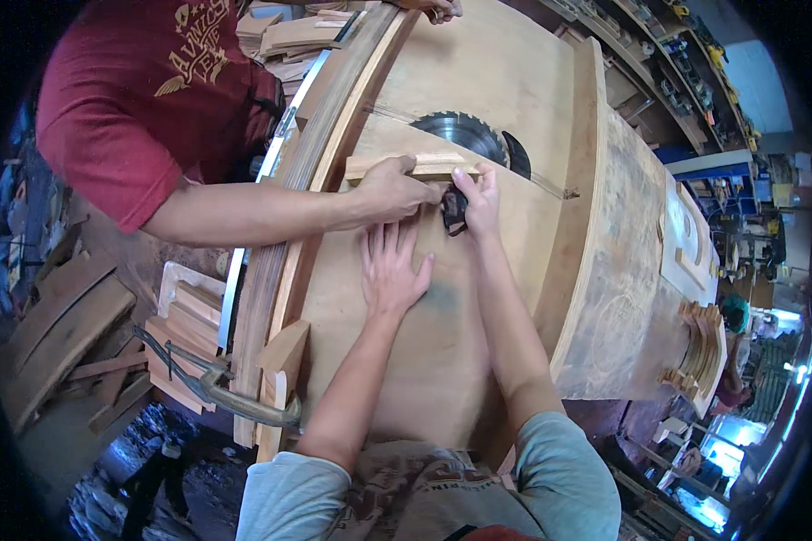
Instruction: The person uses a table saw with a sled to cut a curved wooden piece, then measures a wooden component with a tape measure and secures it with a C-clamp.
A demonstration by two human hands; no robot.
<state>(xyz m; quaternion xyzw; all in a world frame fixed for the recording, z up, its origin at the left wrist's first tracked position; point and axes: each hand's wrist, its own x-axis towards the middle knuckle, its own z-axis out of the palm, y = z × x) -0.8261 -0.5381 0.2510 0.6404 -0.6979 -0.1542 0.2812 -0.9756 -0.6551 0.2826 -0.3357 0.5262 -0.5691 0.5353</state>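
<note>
My left hand (pixel 394 275) lies flat on the plywood panel (pixel 406 361), fingers stretched toward the blade side and holding nothing. My right hand (pixel 480 203) is closed at the right end of a short wooden strip (pixel 438 169), its thumb and finger against the wood. Beside that thumb sits a small black object (pixel 454 207), whose kind I cannot make out. A co-worker's hand (pixel 390 189) reaches in from the left, over the strip, with a finger toward the black object. Beyond the strip, a toothed circular saw blade (pixel 465 133) stands up through the table.
A curved black riving knife (pixel 517 155) stands behind the blade. Long wooden rails (pixel 573 207) border the panel. At the lower left, a metal C-clamp (pixel 244 406) grips the table edge near a wooden block (pixel 282 361). The co-worker in a red shirt (pixel 144 117) stands at the left.
</note>
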